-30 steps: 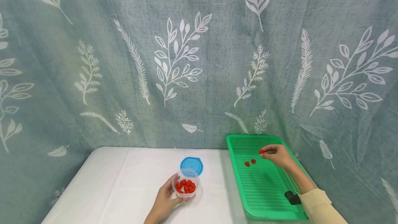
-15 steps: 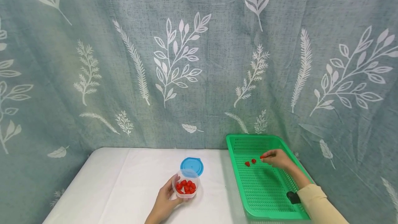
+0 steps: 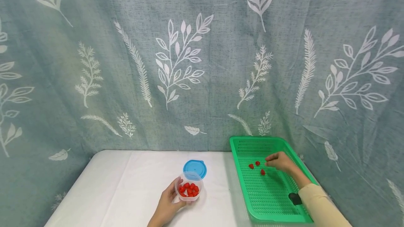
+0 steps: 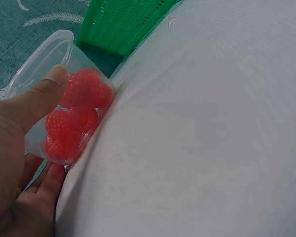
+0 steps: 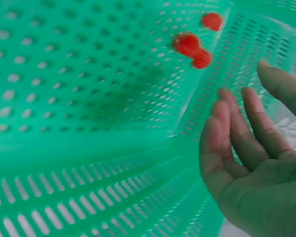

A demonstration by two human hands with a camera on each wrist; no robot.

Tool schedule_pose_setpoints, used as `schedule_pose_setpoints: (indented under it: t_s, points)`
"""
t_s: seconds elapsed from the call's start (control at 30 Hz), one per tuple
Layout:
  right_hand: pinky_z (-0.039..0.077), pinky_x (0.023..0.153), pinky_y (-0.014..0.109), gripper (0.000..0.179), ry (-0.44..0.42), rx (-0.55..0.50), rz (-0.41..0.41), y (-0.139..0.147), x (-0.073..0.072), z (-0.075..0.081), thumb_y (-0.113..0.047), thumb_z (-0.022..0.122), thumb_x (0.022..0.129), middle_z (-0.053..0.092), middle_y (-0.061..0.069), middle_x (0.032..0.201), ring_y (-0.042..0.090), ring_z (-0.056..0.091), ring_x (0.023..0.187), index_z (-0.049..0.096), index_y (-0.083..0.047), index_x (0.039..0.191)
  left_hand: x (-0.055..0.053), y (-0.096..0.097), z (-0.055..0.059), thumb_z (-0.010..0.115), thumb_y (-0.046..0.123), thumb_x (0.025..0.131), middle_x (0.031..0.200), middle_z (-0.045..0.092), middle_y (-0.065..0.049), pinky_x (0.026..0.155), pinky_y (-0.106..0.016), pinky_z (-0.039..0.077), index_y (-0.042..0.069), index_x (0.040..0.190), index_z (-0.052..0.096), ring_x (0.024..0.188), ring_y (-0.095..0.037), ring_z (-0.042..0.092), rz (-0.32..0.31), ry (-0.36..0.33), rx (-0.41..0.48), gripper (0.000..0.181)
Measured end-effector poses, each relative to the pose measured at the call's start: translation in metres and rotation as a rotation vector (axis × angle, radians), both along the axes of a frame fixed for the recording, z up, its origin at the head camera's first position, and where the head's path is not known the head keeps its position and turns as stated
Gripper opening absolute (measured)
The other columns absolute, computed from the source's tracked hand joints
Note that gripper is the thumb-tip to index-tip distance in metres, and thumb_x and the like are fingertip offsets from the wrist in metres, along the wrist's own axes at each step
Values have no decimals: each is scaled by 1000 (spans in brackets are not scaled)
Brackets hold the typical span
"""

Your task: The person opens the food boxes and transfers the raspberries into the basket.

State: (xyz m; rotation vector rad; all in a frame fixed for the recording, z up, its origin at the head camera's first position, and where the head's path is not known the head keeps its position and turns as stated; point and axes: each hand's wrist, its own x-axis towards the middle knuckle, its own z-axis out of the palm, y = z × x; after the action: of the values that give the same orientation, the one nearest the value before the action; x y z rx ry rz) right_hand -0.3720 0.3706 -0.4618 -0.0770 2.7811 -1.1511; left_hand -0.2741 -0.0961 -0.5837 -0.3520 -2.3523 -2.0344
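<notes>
White tabletop (image 3: pixel 126 185) below. Near, clear container (image 3: pixel 190 198) of plump, bumpy red berries (image 3: pixel 189 192), wrapped in the left grip (image 3: pixel 170 199). To the right, inside the green basket (image 3: pixel 265 199), third berry (image 3: pixel 263 172) now lying loose, pinched moments earlier in the right grip (image 3: pixel 280 162), now relaxed, thumb apart. Slightly farther, blue lid (image 3: pixel 195 166), two more berries (image 3: pixel 257 163), then leaf-printed curtain (image 3: pixel 221 125).

L hand (image 3: pixel 169 199) gripping, thumb (image 4: pixel 45 95) opp. fingers (image 4: pixel 50 185); R hand (image 3: pixel 280 161) fingers (image 5: pixel 263 123) loosely extended, thumb (image 5: pixel 282 89) apart; R arm (image 3: pixel 301 177) fwd
</notes>
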Motion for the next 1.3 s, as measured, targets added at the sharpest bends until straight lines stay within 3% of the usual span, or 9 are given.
schedule_pose_setpoints:
  t_s: [0.13,0.27,0.4,0.47,0.67,0.83,1.07,1.3]
  points:
    - [60,86,54,36,69,53,77,-11,8,12,-10,73,92,69,26,112,39,67,101,66,12,118,1,0,0,87,14,80,153,48,-21,115,-41,41,1,156,35,144,-41,42,5,-12,-18,93]
    - [62,82,48,34,129,80,189,-30,25,33,-15,72,94,72,22,110,37,69,100,69,9,117,1,0,0,87,14,80,153,48,-21,116,-41,41,3,156,35,145,-40,42,7,-16,-8,93]
    - [61,84,45,35,152,18,244,-55,50,55,-22,69,98,72,18,114,34,68,105,69,4,121,0,-1,0,87,13,79,153,48,-21,116,-42,40,2,156,36,144,-40,42,11,-3,2,93]
    - [61,80,42,35,158,-35,271,-68,63,63,-23,67,99,71,19,115,31,68,99,68,2,123,0,-2,-1,87,13,79,153,48,-21,117,-43,40,2,156,36,144,-40,42,13,-1,0,93]
    - [60,82,28,32,236,-174,339,-100,98,72,-22,64,101,68,17,122,18,66,100,67,-2,125,-1,-4,-1,87,14,79,153,49,-21,116,-41,42,1,156,36,144,-40,43,19,4,-28,93]
    - [59,91,28,29,284,-263,340,-130,123,65,-23,65,100,68,11,126,12,64,108,68,-9,125,0,-3,-1,86,14,80,152,49,-21,116,-40,42,1,155,36,143,-41,43,20,9,-30,92]
    - [58,94,30,19,375,-373,404,-183,141,37,-15,66,99,69,11,123,10,64,111,71,-15,118,-1,-3,0,86,16,80,152,49,-21,116,-44,40,1,156,36,144,-42,42,15,13,-40,92]
    - [58,93,34,20,267,-356,390,-224,146,-3,-26,68,99,66,5,124,12,60,114,72,-20,117,0,1,-1,86,24,82,152,51,-19,117,-51,37,2,156,36,144,-40,43,15,21,-42,91]
